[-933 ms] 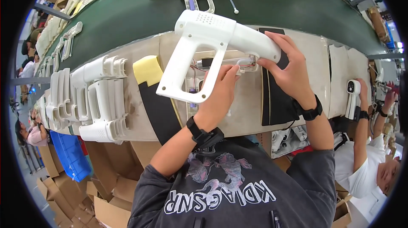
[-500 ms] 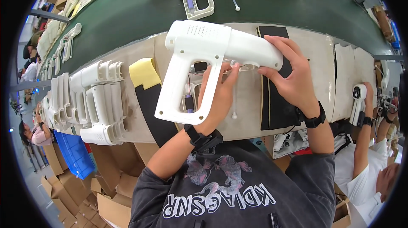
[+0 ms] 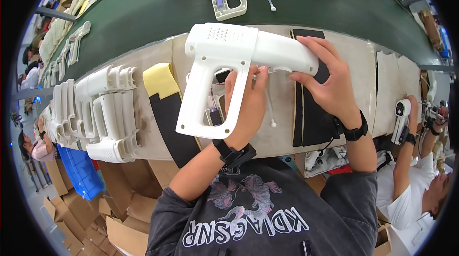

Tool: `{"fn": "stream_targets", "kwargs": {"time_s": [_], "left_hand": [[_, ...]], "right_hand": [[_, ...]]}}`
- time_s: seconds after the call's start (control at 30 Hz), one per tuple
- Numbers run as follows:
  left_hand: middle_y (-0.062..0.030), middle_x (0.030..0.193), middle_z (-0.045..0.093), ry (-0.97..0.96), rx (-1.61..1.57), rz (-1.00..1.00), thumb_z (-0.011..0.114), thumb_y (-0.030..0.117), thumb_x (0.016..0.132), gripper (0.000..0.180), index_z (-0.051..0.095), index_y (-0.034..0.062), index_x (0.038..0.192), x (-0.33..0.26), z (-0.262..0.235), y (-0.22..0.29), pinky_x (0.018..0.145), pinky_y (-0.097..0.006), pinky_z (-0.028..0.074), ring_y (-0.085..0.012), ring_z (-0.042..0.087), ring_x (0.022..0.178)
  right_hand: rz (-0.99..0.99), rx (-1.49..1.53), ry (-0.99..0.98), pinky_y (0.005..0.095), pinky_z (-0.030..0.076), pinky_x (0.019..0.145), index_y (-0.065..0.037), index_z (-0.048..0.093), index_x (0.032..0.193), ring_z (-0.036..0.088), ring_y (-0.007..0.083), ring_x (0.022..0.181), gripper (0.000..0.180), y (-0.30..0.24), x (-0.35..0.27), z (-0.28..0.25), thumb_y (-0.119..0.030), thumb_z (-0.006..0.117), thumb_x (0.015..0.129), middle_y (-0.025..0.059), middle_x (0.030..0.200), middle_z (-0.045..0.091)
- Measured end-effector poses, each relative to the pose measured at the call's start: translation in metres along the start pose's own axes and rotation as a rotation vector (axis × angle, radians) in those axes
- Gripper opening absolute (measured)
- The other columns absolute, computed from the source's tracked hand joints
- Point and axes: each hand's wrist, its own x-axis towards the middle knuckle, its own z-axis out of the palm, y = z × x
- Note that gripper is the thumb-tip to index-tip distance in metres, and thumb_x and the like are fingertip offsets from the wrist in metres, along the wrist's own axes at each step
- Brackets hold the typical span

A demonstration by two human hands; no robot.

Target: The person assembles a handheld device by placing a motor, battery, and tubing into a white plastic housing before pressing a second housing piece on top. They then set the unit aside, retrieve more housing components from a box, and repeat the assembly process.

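Note:
A white gun-shaped plastic casing (image 3: 233,41) with a looped handle is held up over the bench. My right hand (image 3: 331,77) grips its narrow barrel end, thumb below and fingers above. My left hand (image 3: 248,105) is at the handle loop, its fingers curled up against the underside of the casing; their tips are partly hidden. Through the loop show a black block (image 3: 215,117) with wires and parts of pale plastic. A thin translucent tube (image 3: 270,105) with a white tip hangs below the casing.
Black foam pads (image 3: 313,112) lie under my right hand. A black strip with a yellow pad (image 3: 160,80) lies left, beside stacked white casing halves (image 3: 112,124). Opened casings with wires (image 3: 229,0) rest on the green conveyor (image 3: 306,3). At right, a co-worker's hand holds a white device (image 3: 400,117).
The opened casings on the conveyor have moved slightly right. The hanging tube has shifted right and up. My left fingers have shifted a little under the casing; my right grip looks the same.

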Motion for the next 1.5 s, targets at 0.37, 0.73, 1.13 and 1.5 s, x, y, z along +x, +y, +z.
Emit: {"fn": "stream_targets", "kwargs": {"time_s": [0.37,0.73,1.13,1.5], "left_hand": [[-0.0281,0.154,0.039,-0.197,0.346,0.066,0.058,0.001,0.086,0.072,0.032,-0.0127,0.152,-0.031,-0.019,0.038,0.11,-0.045,0.043,-0.0395,0.043,0.14],[-0.0318,0.16,0.024,-0.206,0.126,0.026,0.068,0.011,0.092,0.078,0.025,-0.0153,0.152,-0.029,-0.017,0.027,0.119,-0.044,0.036,-0.0429,0.032,0.149],[-0.0239,0.161,0.031,-0.259,0.009,0.034,0.074,0.014,0.088,0.084,0.029,-0.0069,0.156,-0.044,-0.039,0.004,0.115,-0.041,0.042,-0.0384,0.042,0.144],[-0.0262,0.157,0.037,-0.274,-0.065,0.031,0.071,0.008,0.089,0.08,0.03,-0.007,0.156,-0.065,-0.052,0.003,0.116,-0.042,0.041,-0.0388,0.045,0.141]], "right_hand": [[-0.199,0.031,-0.188,0.0381,0.047,0.105,-0.004,0.064,0.135,0.061,0.0302,0.121,0.062,0.022,0.033,0.024,-0.011,0.086,0.077,0.0138,0.132,0.063],[-0.115,0.051,-0.206,0.0382,0.045,0.108,-0.004,0.063,0.136,0.061,0.0284,0.122,0.063,0.017,0.041,0.02,-0.01,0.085,0.077,0.0124,0.133,0.064],[-0.092,0.034,-0.201,0.0373,0.044,0.108,-0.003,0.064,0.135,0.061,0.0292,0.122,0.061,0.006,0.033,0.011,-0.009,0.083,0.077,0.0136,0.132,0.064],[-0.017,0.012,-0.187,0.0339,0.043,0.107,0.001,0.061,0.136,0.059,0.0249,0.123,0.063,-0.018,0.014,0.012,-0.008,0.082,0.078,0.0131,0.132,0.063]]}}
